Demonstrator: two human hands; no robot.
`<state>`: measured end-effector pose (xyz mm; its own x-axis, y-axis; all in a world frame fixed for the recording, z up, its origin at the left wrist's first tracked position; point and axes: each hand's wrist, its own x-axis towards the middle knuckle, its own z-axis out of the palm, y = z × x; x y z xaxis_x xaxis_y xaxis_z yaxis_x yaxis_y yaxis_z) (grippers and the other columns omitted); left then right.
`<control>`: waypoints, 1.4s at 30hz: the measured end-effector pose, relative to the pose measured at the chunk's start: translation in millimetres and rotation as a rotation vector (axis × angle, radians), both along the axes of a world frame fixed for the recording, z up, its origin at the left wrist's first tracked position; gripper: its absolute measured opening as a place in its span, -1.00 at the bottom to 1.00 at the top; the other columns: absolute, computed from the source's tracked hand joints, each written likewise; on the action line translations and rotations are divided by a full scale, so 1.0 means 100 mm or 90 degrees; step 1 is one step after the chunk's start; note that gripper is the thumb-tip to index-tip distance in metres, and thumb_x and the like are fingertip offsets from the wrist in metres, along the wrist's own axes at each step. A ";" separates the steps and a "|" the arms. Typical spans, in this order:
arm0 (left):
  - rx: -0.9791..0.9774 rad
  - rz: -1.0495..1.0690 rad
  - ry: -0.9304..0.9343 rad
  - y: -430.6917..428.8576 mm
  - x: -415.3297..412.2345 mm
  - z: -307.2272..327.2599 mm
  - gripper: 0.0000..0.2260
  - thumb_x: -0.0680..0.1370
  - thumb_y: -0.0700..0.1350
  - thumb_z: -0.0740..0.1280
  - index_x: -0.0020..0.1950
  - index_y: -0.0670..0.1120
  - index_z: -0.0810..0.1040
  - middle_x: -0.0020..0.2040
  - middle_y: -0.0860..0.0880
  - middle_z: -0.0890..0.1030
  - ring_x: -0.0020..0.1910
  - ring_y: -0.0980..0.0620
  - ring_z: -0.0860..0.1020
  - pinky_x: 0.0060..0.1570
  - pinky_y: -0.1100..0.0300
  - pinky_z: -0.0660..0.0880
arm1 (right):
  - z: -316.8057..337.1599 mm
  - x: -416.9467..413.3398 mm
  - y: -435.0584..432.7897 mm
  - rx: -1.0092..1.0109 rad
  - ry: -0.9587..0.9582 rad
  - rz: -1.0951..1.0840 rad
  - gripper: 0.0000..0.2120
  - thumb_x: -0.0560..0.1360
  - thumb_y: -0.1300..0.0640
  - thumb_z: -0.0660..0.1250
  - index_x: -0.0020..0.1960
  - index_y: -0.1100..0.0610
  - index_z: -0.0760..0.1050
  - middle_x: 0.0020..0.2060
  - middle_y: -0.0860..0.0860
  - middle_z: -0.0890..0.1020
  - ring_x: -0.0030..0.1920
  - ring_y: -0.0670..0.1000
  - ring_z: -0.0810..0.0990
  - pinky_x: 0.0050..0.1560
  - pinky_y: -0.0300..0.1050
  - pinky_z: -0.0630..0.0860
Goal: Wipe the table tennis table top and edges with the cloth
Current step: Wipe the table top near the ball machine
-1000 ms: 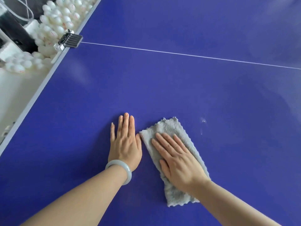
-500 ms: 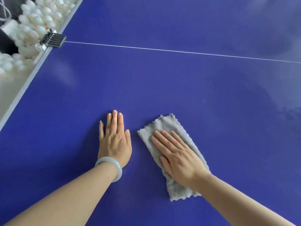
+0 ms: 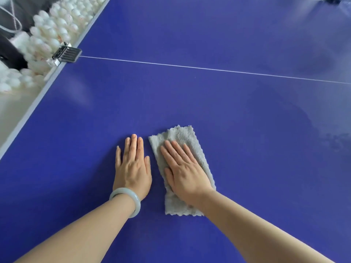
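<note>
Cloth [image 3: 182, 137] pinned flat under the right hand [image 3: 185, 173], fingers straight and spread, palm pressing down. Nothing gripped, just pressure. Left hand [image 3: 133, 168] lies flat on the bare blue desk [image 3: 247, 168] just beside it, fingers straight too, a pale bangle [image 3: 126, 201] on the wrist. Looks like mid-wipe on the top, around the middle of the near half. It's a grey, fluffy rectangle, seemingly folded, with wavy hems, angled slightly left. Next push, I'd say, goes right toward that dull smeared patch [image 3: 338, 141], then out to the pale left edge [image 3: 38, 99], with the net clamp [image 3: 66, 54] on it and a heap of white balls [image 3: 51, 31] beyond. Even pressure needed.
</note>
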<state>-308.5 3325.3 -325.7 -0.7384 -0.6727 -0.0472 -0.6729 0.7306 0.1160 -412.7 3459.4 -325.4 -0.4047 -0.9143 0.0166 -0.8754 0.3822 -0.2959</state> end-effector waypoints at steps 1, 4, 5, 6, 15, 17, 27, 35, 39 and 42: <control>0.000 -0.002 -0.002 0.00 0.00 0.00 -0.47 0.65 -0.01 -0.11 0.61 -0.13 -0.03 0.62 -0.07 -0.04 0.60 -0.03 -0.09 0.55 -0.07 -0.10 | 0.01 -0.24 0.14 0.000 0.007 0.046 -0.47 0.67 -0.03 -0.02 0.62 0.03 0.06 0.60 -0.08 0.06 0.60 -0.06 -0.07 0.58 -0.05 -0.16; 0.006 -0.001 -0.003 -0.01 0.01 0.03 -0.43 0.61 0.02 -0.25 0.61 -0.12 -0.05 0.62 -0.07 -0.05 0.60 -0.03 -0.09 0.56 -0.07 -0.12 | 0.07 -1.14 0.45 0.028 0.052 -0.120 -0.47 0.66 0.01 0.07 0.61 0.02 0.10 0.59 -0.05 0.11 0.60 -0.02 0.01 0.58 -0.06 -0.13; 0.005 -0.002 -0.005 -0.01 0.01 0.03 -0.42 0.60 0.03 -0.27 0.61 -0.12 -0.06 0.62 -0.07 -0.05 0.60 -0.03 -0.09 0.56 -0.07 -0.11 | 0.09 -1.42 0.51 0.033 0.048 -0.243 -0.47 0.66 0.04 0.07 0.61 0.04 0.09 0.60 -0.01 0.11 0.60 0.00 0.01 0.58 -0.03 -0.13; 0.003 -0.004 -0.007 0.00 0.01 0.03 -0.41 0.59 0.03 -0.29 0.61 -0.12 -0.06 0.62 -0.07 -0.05 0.60 -0.03 -0.09 0.56 -0.08 -0.11 | 0.11 -1.64 0.53 0.038 0.032 -0.364 -0.47 0.66 0.05 0.04 0.61 0.06 0.07 0.60 0.01 0.08 0.60 0.02 -0.02 0.58 -0.01 -0.14; 0.018 -0.004 -0.030 -0.02 -0.01 0.04 -0.39 0.57 0.03 -0.38 0.60 -0.13 -0.14 0.62 -0.08 -0.13 0.59 -0.03 -0.16 0.55 -0.10 -0.15 | 0.03 -0.96 -1.24 0.006 -0.004 -0.242 -0.44 0.65 0.04 -0.03 0.62 0.09 -0.02 0.61 -0.01 -0.01 0.61 0.02 -0.12 0.56 -0.01 -0.29; 0.027 -0.004 -0.030 -0.03 -0.01 0.07 -0.41 0.59 0.02 -0.32 0.61 -0.14 -0.05 0.62 -0.09 -0.06 0.60 -0.05 -0.09 0.55 -0.11 -0.08 | 0.02 -1.01 -1.26 0.009 0.006 -0.035 -0.47 0.66 0.00 -0.01 0.62 0.02 0.03 0.60 -0.07 0.06 0.60 -0.03 -0.06 0.57 -0.08 -0.24; 0.058 -0.085 0.044 -0.02 -0.27 0.16 -0.53 0.39 -0.17 0.48 0.27 -0.25 0.57 0.21 -0.15 0.58 0.22 -0.14 0.57 0.21 -0.02 0.54 | 0.00 -1.99 -0.96 0.044 -0.009 -0.446 -0.42 0.63 0.01 -0.09 0.63 0.09 -0.05 0.62 -0.01 -0.06 0.60 0.00 -0.16 0.57 0.03 -0.25; 0.027 -0.134 -0.008 -0.28 -1.30 0.06 -0.46 0.69 0.02 -0.11 0.60 -0.14 -0.18 0.61 -0.12 -0.17 0.59 -0.07 -0.19 0.55 -0.04 -0.19 | 0.01 -2.38 -1.07 0.014 0.021 -0.214 -0.47 0.65 0.01 0.00 0.61 0.04 0.09 0.60 -0.08 0.08 0.60 -0.05 -0.05 0.59 -0.01 -0.16; 0.010 -0.121 -0.008 -0.27 -1.32 0.00 -0.45 0.67 0.03 -0.12 0.61 -0.14 -0.15 0.62 -0.12 -0.14 0.59 -0.07 -0.16 0.55 -0.07 -0.14 | 0.00 -2.61 -1.24 0.021 0.034 -0.174 -0.48 0.66 -0.02 -0.02 0.60 0.01 0.10 0.60 -0.10 0.10 0.60 -0.05 -0.03 0.59 -0.02 -0.14; 0.016 -0.120 -0.008 -0.29 -1.32 -0.03 -0.45 0.64 0.03 -0.17 0.61 -0.11 -0.11 0.62 -0.10 -0.11 0.60 -0.05 -0.12 0.55 -0.06 -0.10 | -0.01 -2.75 -1.42 0.035 0.032 -0.190 -0.48 0.66 -0.03 -0.07 0.62 -0.02 0.04 0.60 -0.11 0.04 0.60 -0.06 -0.07 0.59 -0.01 -0.18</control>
